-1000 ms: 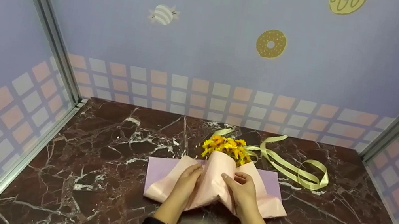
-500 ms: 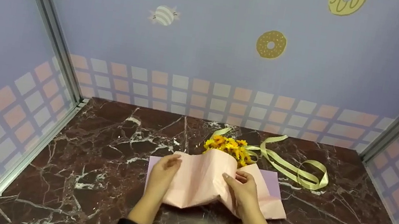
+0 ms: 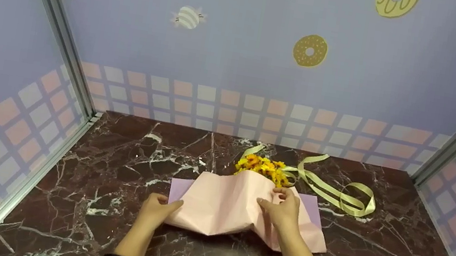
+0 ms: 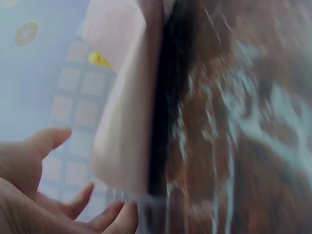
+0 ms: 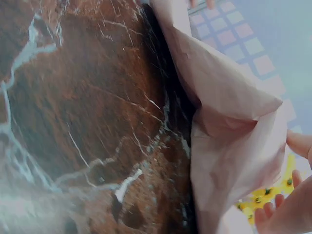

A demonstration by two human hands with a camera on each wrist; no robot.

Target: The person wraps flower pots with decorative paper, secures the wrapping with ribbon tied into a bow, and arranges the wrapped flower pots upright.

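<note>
Pink wrapping paper (image 3: 216, 204), creased and raised along the middle, lies over a purple sheet (image 3: 311, 205) that shows at both sides. Yellow flowers (image 3: 263, 166) stick out beyond its far edge; their stems are hidden. My left hand (image 3: 158, 209) is at the paper's left edge. In the left wrist view its thumb and fingers (image 4: 80, 200) are spread, with the paper beside them. Over the right part of the paper is my right hand (image 3: 286, 210). Its thumb touches a fold in the right wrist view, while the other fingers (image 5: 270, 209) stand apart from it, near the flowers.
A pale yellow-green ribbon (image 3: 357, 210) lies loosely looped to the right of the flowers. Dark red marble tabletop (image 3: 109, 182) surrounds the paper. Purple walls with a checked band (image 3: 213, 103) enclose the table at the back and sides.
My left hand has moved left and toward me, from the middle fold to the paper's left edge. The paper's left part has spread flatter. My right hand has lifted slightly off its fold.
</note>
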